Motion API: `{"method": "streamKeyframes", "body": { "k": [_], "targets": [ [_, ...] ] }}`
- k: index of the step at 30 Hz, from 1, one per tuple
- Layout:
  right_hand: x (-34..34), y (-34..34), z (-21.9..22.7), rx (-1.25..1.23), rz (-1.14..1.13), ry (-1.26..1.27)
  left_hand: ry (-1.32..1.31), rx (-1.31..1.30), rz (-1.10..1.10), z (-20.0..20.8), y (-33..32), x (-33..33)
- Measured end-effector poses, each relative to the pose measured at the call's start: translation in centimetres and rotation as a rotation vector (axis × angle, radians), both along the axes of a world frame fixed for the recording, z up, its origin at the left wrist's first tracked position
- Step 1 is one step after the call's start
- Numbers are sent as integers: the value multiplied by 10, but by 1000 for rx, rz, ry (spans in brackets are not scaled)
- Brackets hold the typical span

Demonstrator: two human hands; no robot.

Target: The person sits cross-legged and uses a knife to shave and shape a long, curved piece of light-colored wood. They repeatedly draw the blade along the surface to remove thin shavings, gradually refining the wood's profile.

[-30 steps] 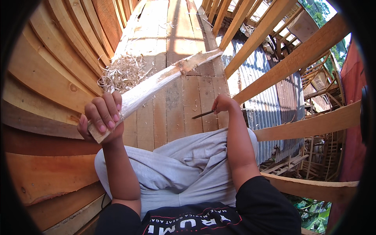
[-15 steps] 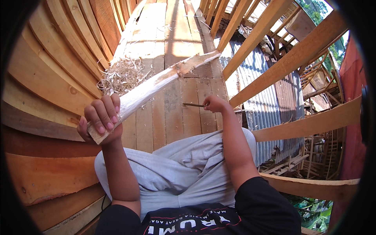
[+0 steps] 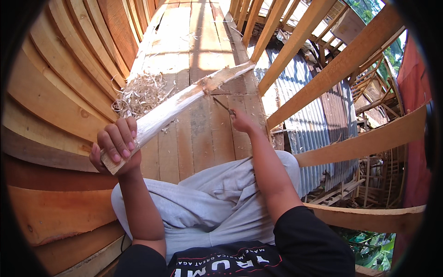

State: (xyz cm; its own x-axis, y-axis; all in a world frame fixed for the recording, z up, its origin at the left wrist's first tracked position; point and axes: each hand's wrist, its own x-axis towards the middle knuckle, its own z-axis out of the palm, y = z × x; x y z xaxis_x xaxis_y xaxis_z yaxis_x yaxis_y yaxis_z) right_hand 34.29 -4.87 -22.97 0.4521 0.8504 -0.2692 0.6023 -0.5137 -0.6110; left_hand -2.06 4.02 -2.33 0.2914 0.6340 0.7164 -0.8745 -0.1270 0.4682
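In the head view, the left hand (image 3: 116, 144) is closed around the near end of a pale, stripped piece of wood (image 3: 170, 107), which runs forward and rightward from that grip to beside a railing post (image 3: 271, 41) beyond the right hand (image 3: 241, 120). The right hand's fingers are curled around a thin, dark tool (image 3: 221, 105) pointing forward and left, its tip near the wood's knotted part. Ahead of the left hand, curly shavings (image 3: 140, 94) lie heaped on the plank floor (image 3: 198, 147).
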Motion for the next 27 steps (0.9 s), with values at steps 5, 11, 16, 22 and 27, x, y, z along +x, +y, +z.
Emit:
{"method": "streamKeyframes", "body": {
  "k": [5, 11, 16, 22, 27],
  "targets": [
    [-3, -3, 5, -196, -603, -145, -2, -15, 11, 0, -1, -1],
    [0, -18, -5, -426, -55, -300, -17, -9, -12, 1, -1, 2],
    [4, -38, -21, -709, 171, -376, -14, -12, 4, -2, 1, -2],
    [22, -49, -41, -423, -300, -437, -24, -12, -17, 2, 0, 4],
    [12, -24, -18, -222, -547, -273, -16, -10, 3, 0, 2, -4]
  ]
}}
